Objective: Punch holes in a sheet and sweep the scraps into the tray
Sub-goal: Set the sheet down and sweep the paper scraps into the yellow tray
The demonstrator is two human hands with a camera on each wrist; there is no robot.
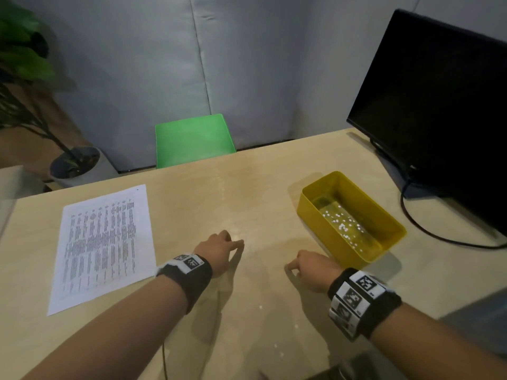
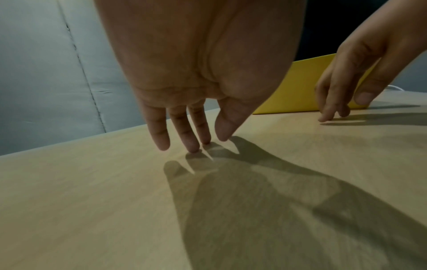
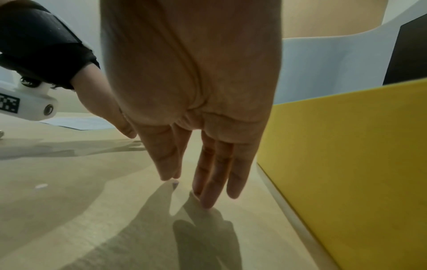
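Sheet (image 1: 105, 246) lies flat, long axis running away, left of tray (image 1: 323, 231).

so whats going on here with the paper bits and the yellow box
A person is clearing punch scraps off the table. Many white dots already lie in the yellow tray; a few scraps remain on the table near the person. Both the left hand and right hand touch the tabletop with their fingertips, holding nothing. The printed sheet lies flat at left.

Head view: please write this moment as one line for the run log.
left hand: open, fingertips on table | right hand: open, beside yellow tray | scraps: most in tray, few on table | sheet: flat, left
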